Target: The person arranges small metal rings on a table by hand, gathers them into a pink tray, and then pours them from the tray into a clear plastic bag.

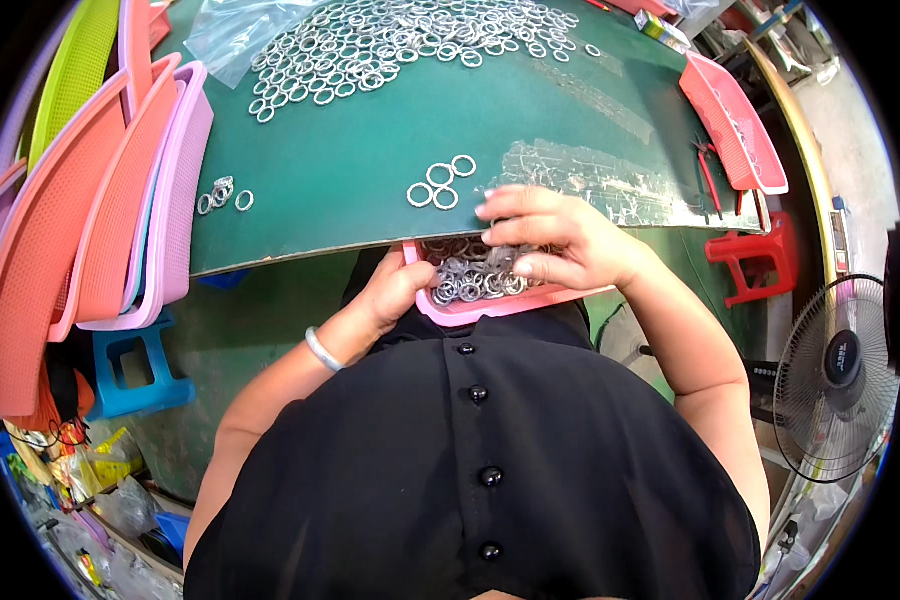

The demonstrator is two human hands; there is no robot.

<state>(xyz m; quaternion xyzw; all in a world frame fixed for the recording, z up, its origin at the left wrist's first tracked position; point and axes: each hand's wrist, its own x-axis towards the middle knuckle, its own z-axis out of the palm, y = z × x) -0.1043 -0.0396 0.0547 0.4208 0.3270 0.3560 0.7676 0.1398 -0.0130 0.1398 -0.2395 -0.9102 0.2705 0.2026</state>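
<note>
A pink plastic basket point(470, 315) rests on my lap, partly under the table's front edge. Many small silver metal rings point(475, 285) lie in it. At its left end my left hand point(392, 288) grips the rim, thumb over the inside. My right hand point(560, 240) is over the basket's right part and the table edge, fingers stretched and apart, covering some rings. Just beyond the fingertips, several larger silver rings point(440, 185) lie in a small group on the green table point(320, 180).
A wide spread of silver rings point(370, 50) covers the far table beside a clear plastic bag point(232, 35). Stacked coloured baskets point(120, 200) stand left. At right are a pink basket point(735, 125), red-handled pliers point(710, 180), a red stool point(755, 260) and a fan point(838, 370).
</note>
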